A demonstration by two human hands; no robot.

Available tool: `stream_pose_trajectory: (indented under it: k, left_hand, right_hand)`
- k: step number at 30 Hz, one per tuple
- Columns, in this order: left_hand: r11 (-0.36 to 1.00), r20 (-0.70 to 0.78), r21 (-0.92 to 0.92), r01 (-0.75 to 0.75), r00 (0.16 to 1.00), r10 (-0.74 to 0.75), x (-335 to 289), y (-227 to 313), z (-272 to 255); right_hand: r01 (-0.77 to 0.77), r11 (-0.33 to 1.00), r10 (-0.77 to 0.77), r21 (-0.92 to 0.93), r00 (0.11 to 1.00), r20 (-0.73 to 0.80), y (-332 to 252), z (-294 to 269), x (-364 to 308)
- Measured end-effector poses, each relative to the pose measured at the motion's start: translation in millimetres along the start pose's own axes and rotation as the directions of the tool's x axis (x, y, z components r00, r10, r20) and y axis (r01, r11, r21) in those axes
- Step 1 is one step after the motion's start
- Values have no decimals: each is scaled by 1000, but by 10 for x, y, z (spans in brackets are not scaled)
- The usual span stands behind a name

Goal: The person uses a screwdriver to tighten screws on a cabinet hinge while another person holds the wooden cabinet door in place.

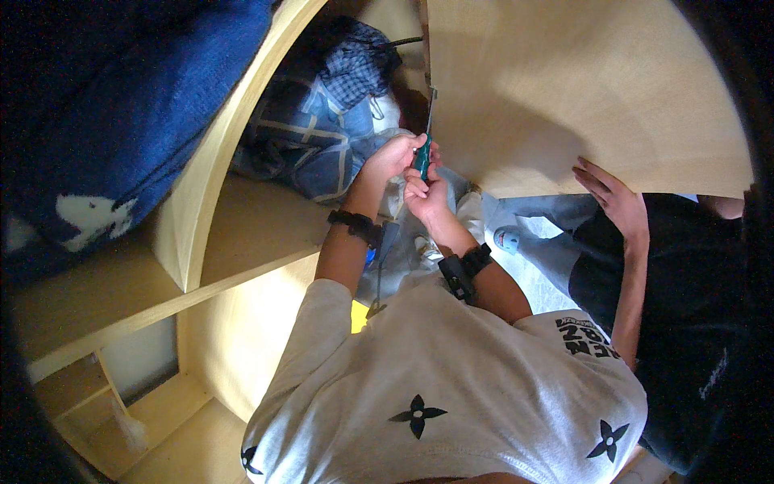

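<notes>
A screwdriver (pixel 423 160) with a green handle stands nearly upright in the picture, its thin shaft pointing away from me. My right hand (pixel 430 196) grips the lower end of the handle. Around the upper part of the handle, close to the shaft, my left hand (pixel 397 155) is closed with the thumb along it. The tip reaches the near vertical edge of a light wooden panel (pixel 597 89), beside a small metal piece whose details I cannot make out. Black straps with small devices circle both my forearms.
At right, another person's hand (pixel 619 202) presses against the panel's lower edge. Left of my hands, checked blue bedding (pixel 306 133) fills a wooden compartment. A dark blue cloth (pixel 145 105) lies beyond a curved wooden upright (pixel 193 218). Small wooden shelves (pixel 97 395) are at lower left.
</notes>
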State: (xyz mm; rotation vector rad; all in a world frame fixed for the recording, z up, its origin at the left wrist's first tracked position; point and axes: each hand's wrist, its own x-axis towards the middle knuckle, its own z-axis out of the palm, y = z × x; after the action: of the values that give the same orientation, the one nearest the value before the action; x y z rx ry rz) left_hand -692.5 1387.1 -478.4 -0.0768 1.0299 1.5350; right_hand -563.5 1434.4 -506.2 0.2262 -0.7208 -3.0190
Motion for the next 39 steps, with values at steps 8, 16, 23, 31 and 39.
stream_pose_trajectory:
  k: [8,16,23,31,39]
  left_hand:
    - [993,-65,35,112,992,-109,-233,275,-24]
    - [1000,110,15,-22,994,20,-213,237,-223]
    - [970,354,-217,107,935,-24,-188,241,-408]
    - [960,430,-251,125,903,-5,-108,97,-527]
    - [961,-92,271,-58,992,86,-175,172,-173]
  right_hand:
    - [-121,704,-91,-699,962,-258,89,383,65]
    - [-271,290,-213,-918,917,-338,-522,620,-294]
    - [-285,286,-338,-915,864,-374,-841,382,-662]
    - [-259,411,-398,-874,811,-428,-1141,115,-874]
    - [-241,412,-423,-879,804,-419,-1310,254,-954]
